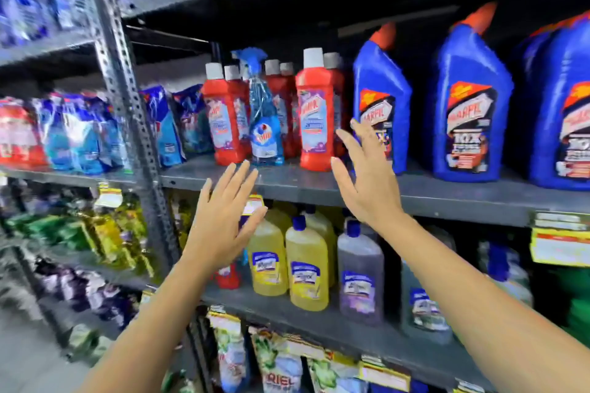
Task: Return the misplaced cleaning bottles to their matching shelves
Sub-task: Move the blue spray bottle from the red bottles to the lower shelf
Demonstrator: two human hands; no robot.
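A clear blue spray bottle [264,118] stands among red Harpic bottles [314,115] on the grey middle shelf [319,190]. Large blue Harpic bottles [380,102] with red caps fill the right of that shelf. My left hand [228,217] is raised below the shelf edge, fingers spread, holding nothing. My right hand [364,172] is open with fingers apart, just right of the front red bottle and in front of a blue one, touching neither clearly. On the shelf below stand yellow bottles [306,268] and a purple bottle [360,274]; a small red item [228,277] sits left of them, partly hidden by my left wrist.
A perforated grey upright [134,112] divides this rack from the left one, which holds blue and red detergent pouches [79,134]. Ariel packs [277,370] sit on the bottom shelf. Yellow price tags [558,246] hang on the shelf edges.
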